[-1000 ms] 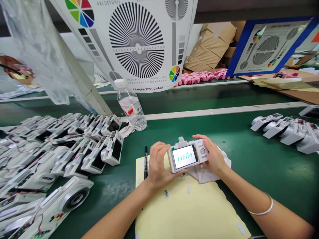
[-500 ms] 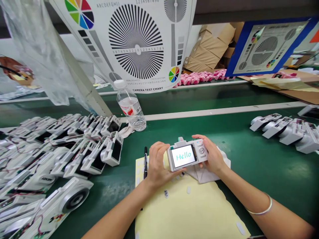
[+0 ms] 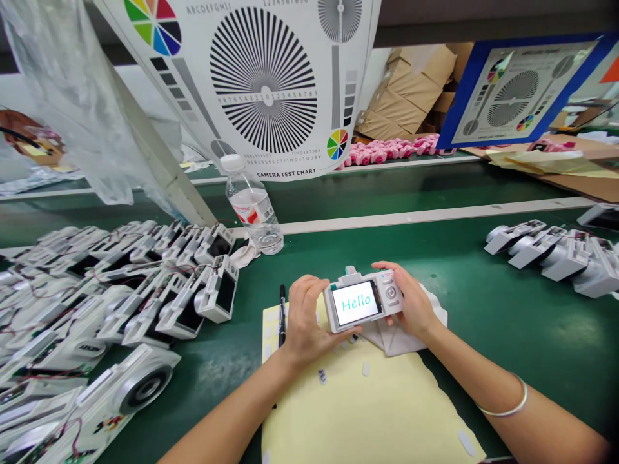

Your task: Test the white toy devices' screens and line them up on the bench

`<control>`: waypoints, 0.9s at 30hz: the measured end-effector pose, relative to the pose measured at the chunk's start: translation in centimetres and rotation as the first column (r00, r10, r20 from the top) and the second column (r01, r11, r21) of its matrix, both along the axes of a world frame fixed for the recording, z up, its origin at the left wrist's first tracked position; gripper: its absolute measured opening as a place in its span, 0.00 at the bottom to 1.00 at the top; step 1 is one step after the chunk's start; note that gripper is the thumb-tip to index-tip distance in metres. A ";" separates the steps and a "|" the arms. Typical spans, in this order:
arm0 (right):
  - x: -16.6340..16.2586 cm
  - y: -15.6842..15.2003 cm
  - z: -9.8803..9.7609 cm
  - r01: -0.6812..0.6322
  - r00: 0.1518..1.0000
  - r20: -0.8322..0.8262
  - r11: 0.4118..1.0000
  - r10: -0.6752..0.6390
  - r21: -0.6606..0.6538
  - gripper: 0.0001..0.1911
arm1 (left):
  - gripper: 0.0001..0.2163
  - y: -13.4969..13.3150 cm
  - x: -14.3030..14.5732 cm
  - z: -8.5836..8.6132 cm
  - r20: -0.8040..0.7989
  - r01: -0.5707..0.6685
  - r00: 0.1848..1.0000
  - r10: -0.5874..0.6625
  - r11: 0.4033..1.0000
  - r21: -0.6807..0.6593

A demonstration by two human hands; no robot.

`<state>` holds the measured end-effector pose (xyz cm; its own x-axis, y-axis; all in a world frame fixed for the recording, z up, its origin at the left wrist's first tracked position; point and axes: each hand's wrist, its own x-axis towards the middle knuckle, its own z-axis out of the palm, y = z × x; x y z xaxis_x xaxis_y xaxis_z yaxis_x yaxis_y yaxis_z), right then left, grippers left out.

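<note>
A small white digital camera (image 3: pixel 358 300) is held between both hands, its lit screen towards me showing "Hello" in green letters. My left hand (image 3: pixel 307 322) grips its left end, thumb along the lower edge. Around the right end, beside the round buttons, my right hand (image 3: pixel 411 301) is closed, fingers on the top edge. Below them lies a yellow sheet (image 3: pixel 367 412) with several small pale stickers on it. A whitish cloth (image 3: pixel 394 341) lies under and behind the right hand, and a black pen (image 3: pixel 282 316) is left of the left hand.
Rows of white cameras (image 3: pixel 217 290), some with wires exposed, cover the left of the green bench (image 3: pixel 449 251). More cameras (image 3: pixel 556 251) lie at right. A water bottle (image 3: pixel 255 209) stands at the back, beneath a hanging camera test chart (image 3: pixel 271 164). Another chart (image 3: pixel 515 93) has a blue border.
</note>
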<state>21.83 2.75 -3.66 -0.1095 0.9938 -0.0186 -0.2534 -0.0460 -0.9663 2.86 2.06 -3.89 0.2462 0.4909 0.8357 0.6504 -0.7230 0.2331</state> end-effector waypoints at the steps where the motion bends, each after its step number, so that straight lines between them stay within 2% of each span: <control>1: 0.0 0.0 0.0 -0.001 1.000 -0.003 1.000 0.001 0.002 0.18 | 0.31 0.0 0.0 0.0 -0.002 0.002 1.000 -0.002 1.000 -0.003; 18: -0.3 0.1 0.1 -0.038 0.999 -0.029 0.999 0.037 -0.035 0.17 | 0.31 -0.4 0.3 0.4 0.058 0.048 0.997 -0.050 0.998 0.029; 27: -0.1 0.1 -0.2 -0.019 1.000 -0.006 0.999 0.019 -0.026 0.18 | 0.32 -0.2 0.2 0.2 0.033 0.013 0.999 -0.013 1.000 0.022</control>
<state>21.76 2.86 -3.88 -0.1287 0.9907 -0.0438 -0.2573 -0.0760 -0.9633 3.10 1.87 -3.73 0.2245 0.4692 0.8540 0.6330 -0.7366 0.2383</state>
